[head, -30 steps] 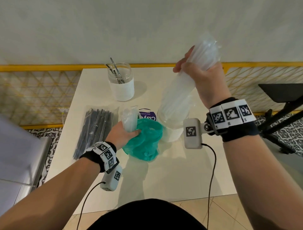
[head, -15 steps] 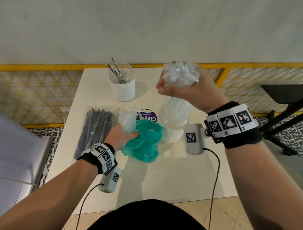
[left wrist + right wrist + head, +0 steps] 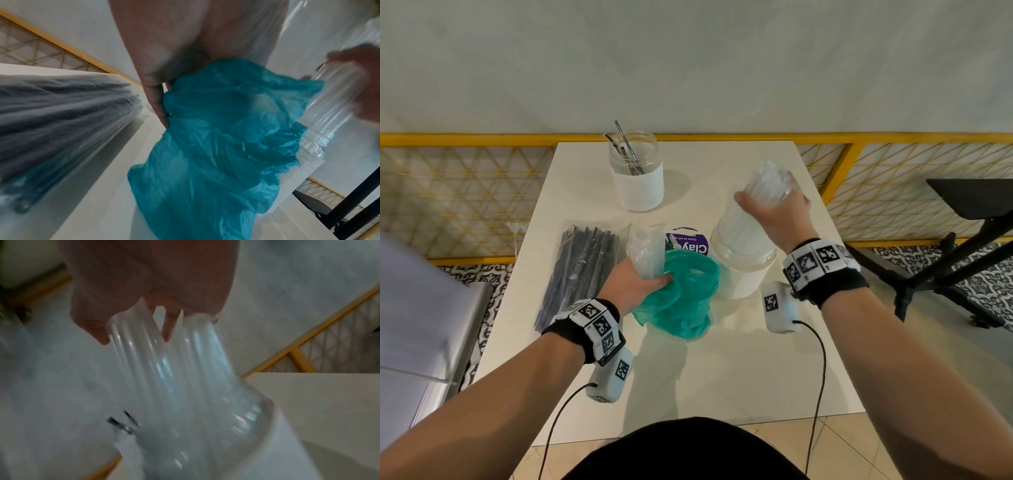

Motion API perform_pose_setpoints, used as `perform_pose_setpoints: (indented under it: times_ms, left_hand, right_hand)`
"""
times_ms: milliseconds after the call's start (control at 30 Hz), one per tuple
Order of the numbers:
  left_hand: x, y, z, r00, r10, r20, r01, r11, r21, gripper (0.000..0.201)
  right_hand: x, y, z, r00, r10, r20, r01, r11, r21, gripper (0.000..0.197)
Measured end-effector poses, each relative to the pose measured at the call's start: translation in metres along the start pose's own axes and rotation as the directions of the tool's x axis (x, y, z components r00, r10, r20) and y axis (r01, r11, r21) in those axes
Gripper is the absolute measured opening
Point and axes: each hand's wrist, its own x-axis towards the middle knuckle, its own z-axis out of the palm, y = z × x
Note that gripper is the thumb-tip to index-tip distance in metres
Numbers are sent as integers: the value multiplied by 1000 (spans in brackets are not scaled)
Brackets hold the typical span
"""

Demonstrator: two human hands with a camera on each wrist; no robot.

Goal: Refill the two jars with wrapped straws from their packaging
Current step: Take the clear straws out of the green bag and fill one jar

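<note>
Straws [image 3: 748,219] in clear wrappers are clasped near their upper ends by the right hand [image 3: 777,212], their lower ends already lowered into the near jar [image 3: 743,274]. Emptied clear packaging [image 3: 645,251] and a teal bag [image 3: 681,298] are gripped by the left hand [image 3: 635,286]. Light, slippery, bendable bundles like this are probably best encircled firmly near the top.

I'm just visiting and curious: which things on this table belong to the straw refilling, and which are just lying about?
In use:
- bundle of clear wrapped straws, gripped by right hand
- near glass jar receiving them
- far glass jar
- flat pack of black straws
- crumpled clear packaging in left hand

Lying about:
- teal plastic bag
- purple round label
</note>
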Motion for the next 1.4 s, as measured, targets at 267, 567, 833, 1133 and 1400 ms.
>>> perform_pose_setpoints:
  times_ms: [267, 567, 833, 1133, 1400]
  left_hand:
    - [1, -4, -1, 1000, -7, -17, 7, 1000, -7, 52]
    - [-2, -10, -22, 985, 11, -171, 1, 997, 74, 34]
    - [-5, -14, -32, 959, 76, -271, -59, 996, 71, 63]
    - [1, -14, -43, 980, 93, -178, -75, 992, 106, 62]
    - [-8, -18, -44, 992, 70, -105, -70, 998, 12, 62]
  right_hand:
    - [-4, 29, 17, 906, -323, -273, 290, 944, -155, 90]
    - [-3, 41, 27, 828, -558, 58, 468, 630, -620, 43]
    - [-31, 7, 59, 649, -761, -24, 693, 604, -393, 23]
    - [-60, 84, 127, 830, 56, 555, 339, 739, -582, 34]
    - [-82, 102, 126, 899, 117, 422, 153, 819, -554, 26]
